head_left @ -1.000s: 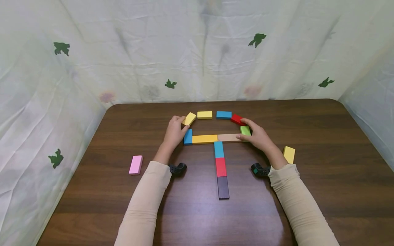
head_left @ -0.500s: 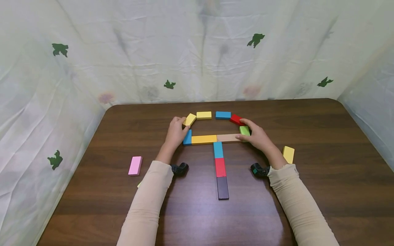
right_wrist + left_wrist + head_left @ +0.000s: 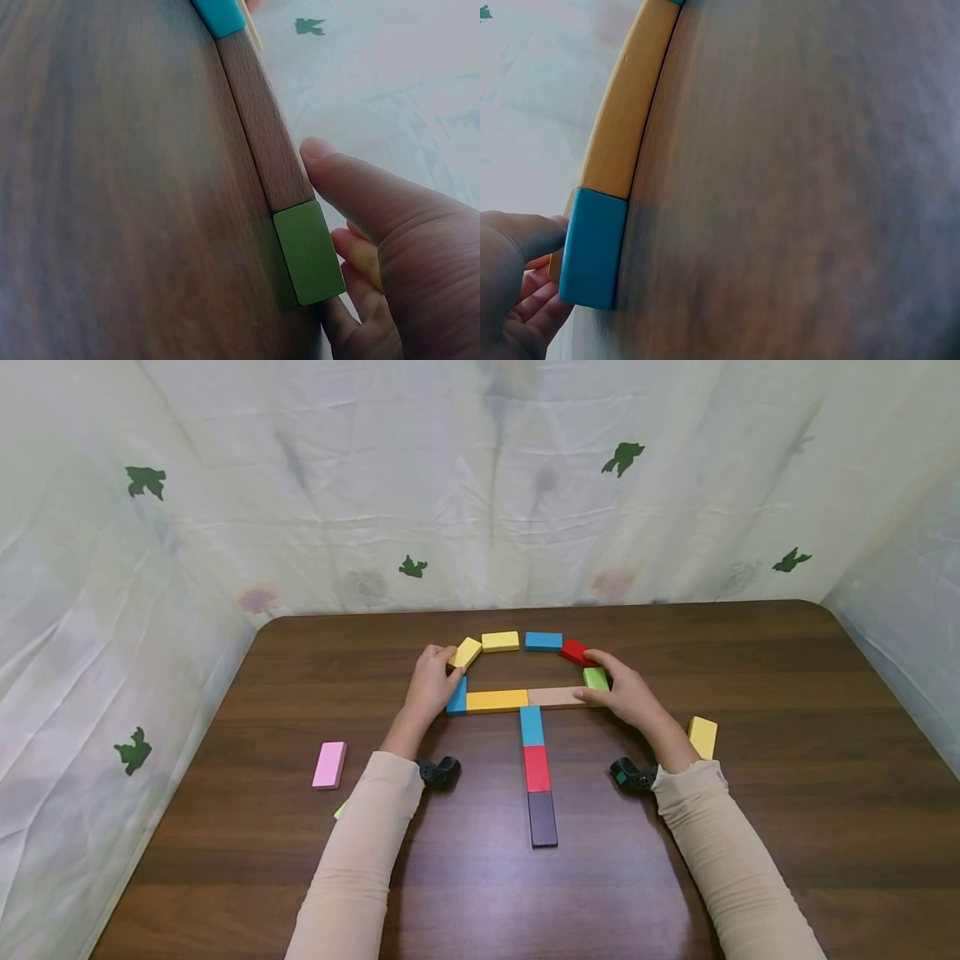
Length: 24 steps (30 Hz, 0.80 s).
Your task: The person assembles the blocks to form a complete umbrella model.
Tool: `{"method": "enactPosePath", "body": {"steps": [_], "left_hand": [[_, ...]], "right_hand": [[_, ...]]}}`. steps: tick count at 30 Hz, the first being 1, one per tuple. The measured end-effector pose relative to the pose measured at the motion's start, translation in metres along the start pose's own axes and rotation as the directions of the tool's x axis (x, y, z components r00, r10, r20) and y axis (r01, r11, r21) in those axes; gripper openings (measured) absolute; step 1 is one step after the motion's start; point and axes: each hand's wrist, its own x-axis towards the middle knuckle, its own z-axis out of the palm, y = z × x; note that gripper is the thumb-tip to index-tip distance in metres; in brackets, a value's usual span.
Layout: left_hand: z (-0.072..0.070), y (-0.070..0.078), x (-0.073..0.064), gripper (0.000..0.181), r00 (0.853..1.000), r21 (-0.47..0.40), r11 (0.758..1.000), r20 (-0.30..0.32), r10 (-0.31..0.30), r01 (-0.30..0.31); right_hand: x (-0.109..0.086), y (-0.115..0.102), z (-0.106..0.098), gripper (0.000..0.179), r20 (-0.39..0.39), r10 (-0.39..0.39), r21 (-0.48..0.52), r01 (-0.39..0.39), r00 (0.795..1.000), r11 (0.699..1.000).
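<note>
In the head view, colored wooden blocks form an outline with a stem. My left hand (image 3: pixel 432 682) pinches a tilted yellow block (image 3: pixel 467 652) between thumb and fingers at the upper left corner. Just below the thumb lies a blue block (image 3: pixel 592 251), joined to an orange-yellow block (image 3: pixel 626 105). On the other side, my right hand (image 3: pixel 627 690) curves loosely around a green block (image 3: pixel 596 678). Its index fingertip touches the end of a red block (image 3: pixel 575 651), while the thumb lies over a plain wood block (image 3: pixel 262 120).
Another yellow block (image 3: pixel 500 642) and a blue block (image 3: pixel 543 642) make the far side, a gap between them. The stem is light blue (image 3: pixel 531 725), red and dark purple (image 3: pixel 543 819). A pink block (image 3: pixel 329 766), a yellow block (image 3: pixel 703 737) and a partly hidden green piece (image 3: pixel 341 810) lie apart.
The tilted yellow block in my left hand has shifted slightly right, and the far yellow block has slid right with it, narrowing the gap. My right hand has stayed in place.
</note>
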Motion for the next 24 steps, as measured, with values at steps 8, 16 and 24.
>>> {"method": "enactPosePath", "body": {"steps": [8,16,24], "left_hand": [[0.0,0.001,-0.001,0.043,1.0,-0.011,1.0,0.01,0.009,-0.008],[0.001,-0.001,0.0,0.043,1.0,-0.03,0.999,0.009,0.017,-0.017],[-0.009,-0.006,-0.004,0.042,0.999,-0.123,0.992,0.026,0.039,-0.035]], "right_hand": [[0.001,0.0,0.001,0.077,0.003,-0.003,-0.002,0.003,1.0,1.0],[0.001,0.0,0.001,0.078,0.003,0.005,0.0,-0.005,1.0,1.0],[0.0,0.0,0.0,0.078,-0.001,0.005,-0.011,-0.005,1.0,1.0]]}}
